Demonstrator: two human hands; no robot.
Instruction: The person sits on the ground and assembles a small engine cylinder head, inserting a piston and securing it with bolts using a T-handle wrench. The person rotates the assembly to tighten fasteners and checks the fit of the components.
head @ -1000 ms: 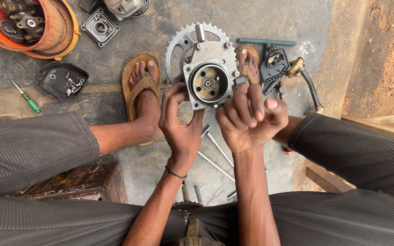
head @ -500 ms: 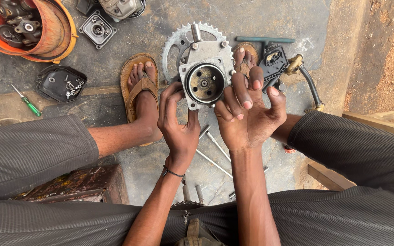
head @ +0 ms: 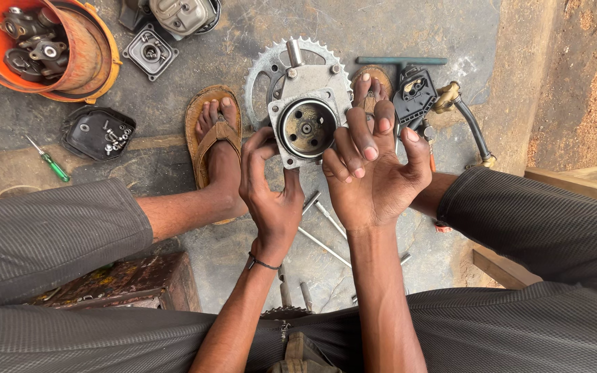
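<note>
Held up over the floor between both feet, the engine part [head: 307, 124] is gripped by the left hand [head: 271, 186] while the right hand [head: 374, 173], fingers spread, steadies it; other parts lie loose around, unassembled.

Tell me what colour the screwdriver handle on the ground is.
Green: the screwdriver lies at the left of the head view.

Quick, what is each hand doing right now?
Left hand: closed on the edge of the grey metal engine part with a round bore.
Right hand: open, fingers spread, fingertips against the same part.
</note>
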